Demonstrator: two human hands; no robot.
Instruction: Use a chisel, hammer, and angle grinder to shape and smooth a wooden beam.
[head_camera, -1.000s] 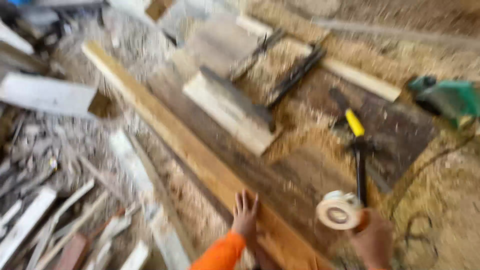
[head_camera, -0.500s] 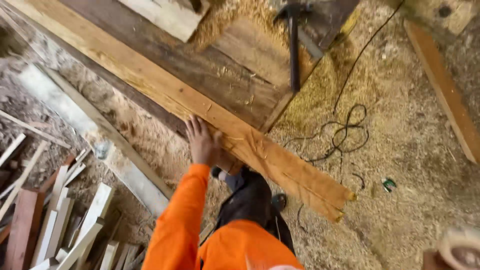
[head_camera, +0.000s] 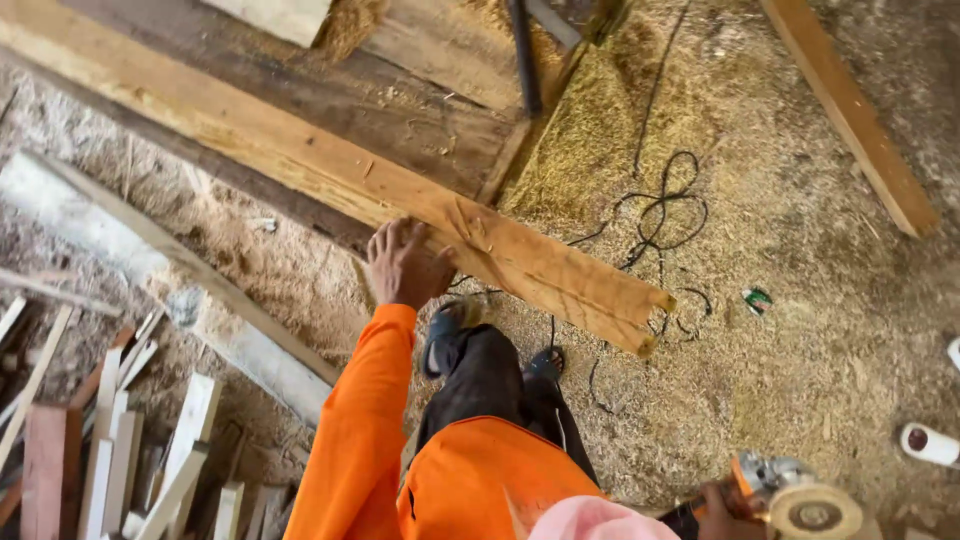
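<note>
**Hand on a long plank, grinder at the side**

Sawdust and shavings cover the workshop floor (head_camera: 800, 300), where a black cable (head_camera: 655, 215) coils. From the head camera, the left hand (head_camera: 403, 265), fingers spread flat, rests on the near edge of a long pale plank (head_camera: 400, 195) running from far left to centre. At the near right, the right hand (head_camera: 722, 510) wraps around an orange grinder (head_camera: 795, 500). Offcuts (head_camera: 110, 450) lie near left.

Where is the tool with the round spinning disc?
In the head view, the angle grinder sits at the bottom right, gripped by the right hand, above the sawdust floor.
</note>
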